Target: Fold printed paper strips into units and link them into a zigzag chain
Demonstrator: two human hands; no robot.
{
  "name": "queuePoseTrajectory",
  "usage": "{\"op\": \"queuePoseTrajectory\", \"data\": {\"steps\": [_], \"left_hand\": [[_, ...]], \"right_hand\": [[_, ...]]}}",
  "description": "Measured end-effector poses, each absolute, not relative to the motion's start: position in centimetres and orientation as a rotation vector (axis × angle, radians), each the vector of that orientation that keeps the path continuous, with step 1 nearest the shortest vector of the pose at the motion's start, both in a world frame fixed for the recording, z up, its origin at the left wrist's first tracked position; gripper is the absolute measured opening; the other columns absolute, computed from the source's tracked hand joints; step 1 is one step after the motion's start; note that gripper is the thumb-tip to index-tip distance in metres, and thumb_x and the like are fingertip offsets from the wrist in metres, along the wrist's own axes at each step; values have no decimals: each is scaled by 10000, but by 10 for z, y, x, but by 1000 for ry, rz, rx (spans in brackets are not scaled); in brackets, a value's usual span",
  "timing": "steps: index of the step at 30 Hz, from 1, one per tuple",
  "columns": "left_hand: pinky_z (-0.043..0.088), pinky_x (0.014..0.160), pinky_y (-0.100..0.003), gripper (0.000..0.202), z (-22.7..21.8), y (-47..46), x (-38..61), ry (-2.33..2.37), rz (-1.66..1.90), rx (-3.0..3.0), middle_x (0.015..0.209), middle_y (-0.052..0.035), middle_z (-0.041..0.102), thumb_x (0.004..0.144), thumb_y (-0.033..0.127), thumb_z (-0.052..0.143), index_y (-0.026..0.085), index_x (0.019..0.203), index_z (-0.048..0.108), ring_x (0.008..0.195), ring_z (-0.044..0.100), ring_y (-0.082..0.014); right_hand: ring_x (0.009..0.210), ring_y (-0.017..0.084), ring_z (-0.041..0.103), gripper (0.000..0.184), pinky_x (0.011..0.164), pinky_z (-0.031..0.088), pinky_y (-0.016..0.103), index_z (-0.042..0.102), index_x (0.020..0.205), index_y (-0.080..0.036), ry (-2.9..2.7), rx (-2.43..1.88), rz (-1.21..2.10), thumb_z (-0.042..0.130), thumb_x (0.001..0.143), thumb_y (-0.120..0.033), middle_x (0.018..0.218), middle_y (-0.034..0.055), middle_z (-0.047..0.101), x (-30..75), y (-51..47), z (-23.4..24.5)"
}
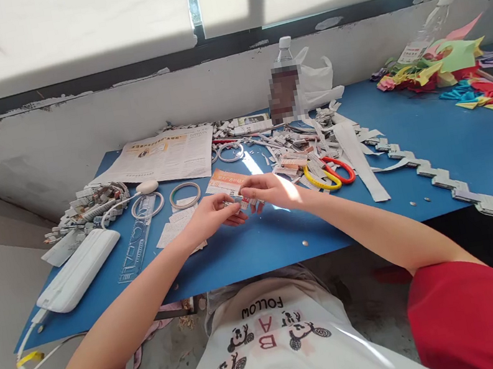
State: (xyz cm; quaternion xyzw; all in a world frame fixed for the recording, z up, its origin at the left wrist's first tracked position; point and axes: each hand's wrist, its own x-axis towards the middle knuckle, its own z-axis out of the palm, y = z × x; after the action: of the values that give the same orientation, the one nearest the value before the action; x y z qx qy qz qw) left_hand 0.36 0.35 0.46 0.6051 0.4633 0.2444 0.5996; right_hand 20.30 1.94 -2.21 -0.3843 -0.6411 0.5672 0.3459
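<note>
My left hand and my right hand meet over the front middle of the blue table. Between their fingertips is a small folded paper strip, pinched from both sides and partly hidden by the fingers. Just behind them lies an orange and white printed paper. To the right of my right hand, scissors with yellow and red handles lie among paper scraps. Small printed paper slips rest on the table left of my left hand.
On the left are a white power strip, a clear ruler and tape rolls. A newspaper lies behind. A dark-filled bottle stands near the wall. A folded-paper chain overhangs the right edge. Colourful paper lies far right.
</note>
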Motion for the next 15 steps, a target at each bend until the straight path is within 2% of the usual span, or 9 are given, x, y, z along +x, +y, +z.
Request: {"op": "queuePoseTrajectory", "data": {"steps": [2,5,9,12,15], "left_hand": [[581,766,-371,318,10,4,0,1094,571,1423,791,-66,747,747,411,716,160,918,623,777,722,-222],[578,800,-376,372,14,4,-4,1081,556,1487,843,-59,743,749,403,715,176,1032,633,848,713,-228],[569,824,-361,340,10,4,-3,1078,574,1560,885,-55,735,755,441,699,181,973,672,854,698,-210],[574,795,-355,345,8,8,-5,1106,602,1569,877,-58,734,746,460,694,179,946,673,822,696,-205],[568,760,-346,369,14,15,-17,1221,546,1635,839,-51,736,735,460,687,190,984,660,779,694,-202]], "right_hand": [[587,133,649,325,561,558,268,634,886,-157,-1672,-983,1488,717,764,-447,723,23,680,207,21,-20],[578,135,645,328,582,564,281,646,875,-148,-1685,-973,1507,761,723,-415,684,23,683,207,21,-20],[581,139,641,342,583,558,292,646,856,-141,-1682,-965,1526,759,709,-428,705,38,701,202,18,-20],[679,152,663,337,651,558,302,650,926,-145,-1730,-1016,1421,659,801,-458,827,64,719,204,19,-19],[843,189,669,338,764,536,330,653,993,-158,-1866,-1157,1066,517,901,-454,966,85,713,213,23,-18]]}}
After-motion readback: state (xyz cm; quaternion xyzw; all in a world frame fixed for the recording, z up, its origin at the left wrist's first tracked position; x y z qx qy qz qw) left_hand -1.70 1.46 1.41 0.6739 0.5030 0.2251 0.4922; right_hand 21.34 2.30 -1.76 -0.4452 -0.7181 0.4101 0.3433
